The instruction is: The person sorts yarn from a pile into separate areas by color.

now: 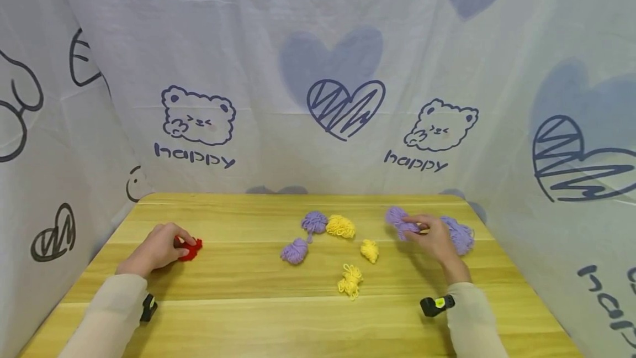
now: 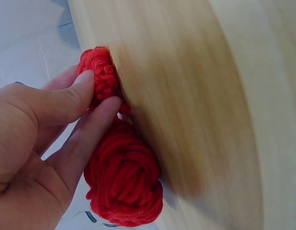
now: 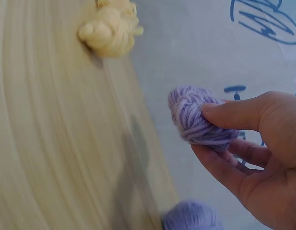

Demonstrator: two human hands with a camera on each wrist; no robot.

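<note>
A: Red yarn bundle (image 1: 190,248) — where is it, and what holds it?

B: Left side of the wooden table (image 1: 248,314), under the left hand (image 1: 155,251). In the left wrist view thumb and forefinger pinch its upper lobe; the fatter wound lobe hangs below the fingers. Its long axis runs lobe to lobe, along the table edge in that view. From the head camera the hand covers most of it; only a red edge shows past the fingertips.

A: Right hand?

B: The right hand (image 1: 434,238) is clamped on a small purple skein (image 1: 400,222) — thumb on top, fingers beneath, wound end pointing away from the palm. It sits at the right rear of the table. Whether it is lifted off the wood I cannot tell.

A: Around it?

B: A larger purple bundle (image 1: 459,235) just behind the right hand, partly hidden by it. Mid-table: two purple bundles (image 1: 313,221) (image 1: 295,251) and three yellow bundles (image 1: 340,226) (image 1: 370,250) (image 1: 350,280), lying apart. The wrist views are motion-blurred on the wood grain. Printed cloth (image 1: 318,98) with bears and hearts walls the table on three sides.
</note>
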